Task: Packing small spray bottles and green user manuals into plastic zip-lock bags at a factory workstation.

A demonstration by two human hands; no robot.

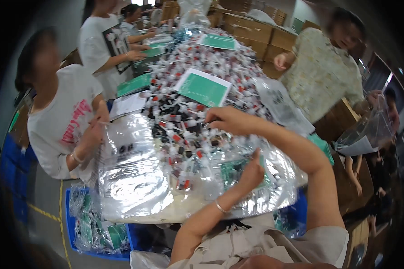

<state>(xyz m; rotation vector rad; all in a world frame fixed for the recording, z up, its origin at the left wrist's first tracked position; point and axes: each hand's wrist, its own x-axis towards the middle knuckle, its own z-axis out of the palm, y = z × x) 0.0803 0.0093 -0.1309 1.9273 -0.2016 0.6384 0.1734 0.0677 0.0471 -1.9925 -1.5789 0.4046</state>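
Observation:
A large heap of small white plastic bottles with red and dark parts (224, 67) covers the table. My right hand (229, 120) is at the near side of the heap, its fingers curled down among the bottles; what they hold, if anything, is too small to tell. Closer to me, my left hand (252, 174) is closed at a clear plastic bag (267, 197), which lies shiny on the near right of the table. Green printed matter (231, 172) shows through the plastic beside this hand. A green and white booklet (204, 87) rests on the heap just beyond my right hand.
Stacked clear bags (130, 166) lie at the near left of the table. Below stands a blue bin (129, 242) with filled bags in it. Co-workers stand along the left side and at the right (318, 71). Cardboard boxes (244, 33) are piled behind.

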